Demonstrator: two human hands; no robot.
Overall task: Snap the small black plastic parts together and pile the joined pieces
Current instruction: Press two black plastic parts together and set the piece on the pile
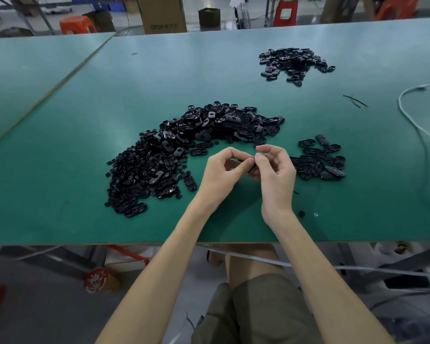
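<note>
A big heap of loose black plastic parts (pixel 184 147), oval plates and small round caps, curves across the middle of the green table (pixel 85 100). My left hand (pixel 221 170) and my right hand (pixel 273 167) meet just in front of it, both pinching one small black part (pixel 250 166) between thumbs and fingertips; the fingers hide most of it. A smaller pile of oval pieces (pixel 319 158) lies just to the right of my right hand. Another pile of black pieces (pixel 294 63) sits at the far right of the table.
A white cable (pixel 417 127) runs along the table's right side. Thin black strips (pixel 354 100) lie near it. Two tiny loose bits (pixel 302 214) rest by my right wrist. Cardboard boxes (pixel 163 14) and orange stools (pixel 77 24) stand beyond the far edge.
</note>
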